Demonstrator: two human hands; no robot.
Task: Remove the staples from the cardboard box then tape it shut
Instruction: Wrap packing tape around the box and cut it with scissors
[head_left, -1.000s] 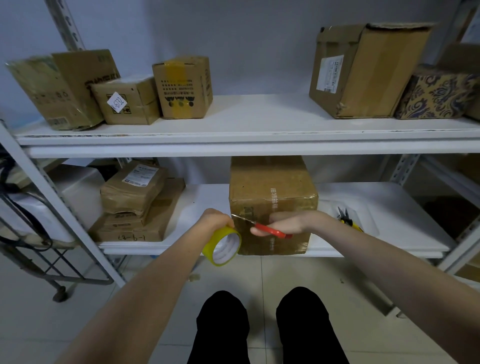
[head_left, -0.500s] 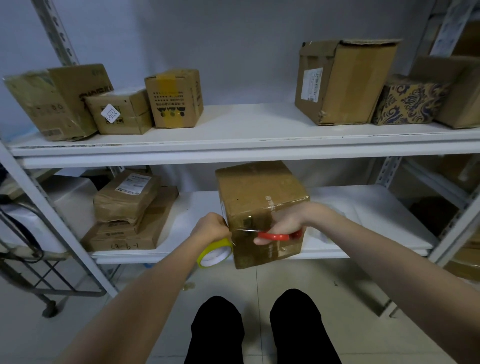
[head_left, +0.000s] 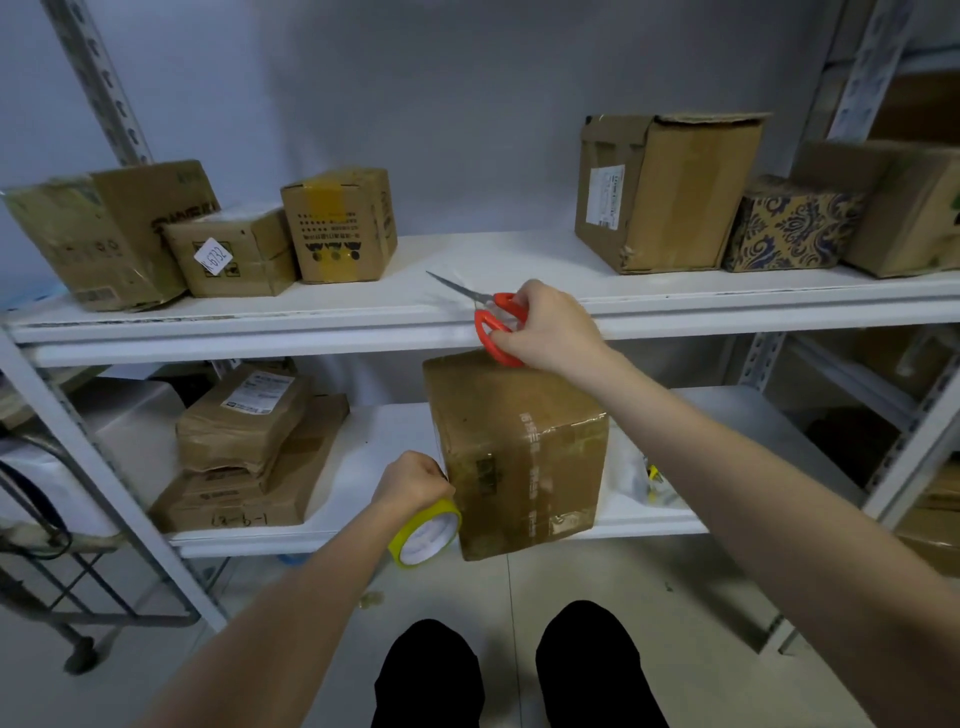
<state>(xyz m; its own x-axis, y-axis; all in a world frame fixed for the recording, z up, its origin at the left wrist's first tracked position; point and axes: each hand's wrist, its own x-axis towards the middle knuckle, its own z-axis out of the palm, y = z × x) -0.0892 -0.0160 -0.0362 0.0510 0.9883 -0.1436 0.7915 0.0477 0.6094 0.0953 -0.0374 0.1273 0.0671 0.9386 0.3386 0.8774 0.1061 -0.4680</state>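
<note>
A brown cardboard box (head_left: 514, 452) wrapped in clear tape stands on the lower shelf (head_left: 363, 447), its front corner over the shelf edge. My left hand (head_left: 413, 480) grips a roll of yellow tape (head_left: 426, 532) against the box's lower left side. My right hand (head_left: 548, 327) holds red-handled scissors (head_left: 493, 322) up at the level of the upper shelf's edge, blades pointing left. The scissors are above the box and apart from it.
Several cardboard boxes (head_left: 337, 223) and a patterned box (head_left: 784, 226) line the upper shelf (head_left: 467, 306). Stacked flat parcels (head_left: 244, 447) lie left on the lower shelf. A yellow-handled tool (head_left: 652, 475) peeks out right of the box. A metal cart (head_left: 52, 571) stands at far left.
My right hand lifted the scissors from the box's front face up to the upper shelf edge. My left hand keeps the tape roll at the box's left side.
</note>
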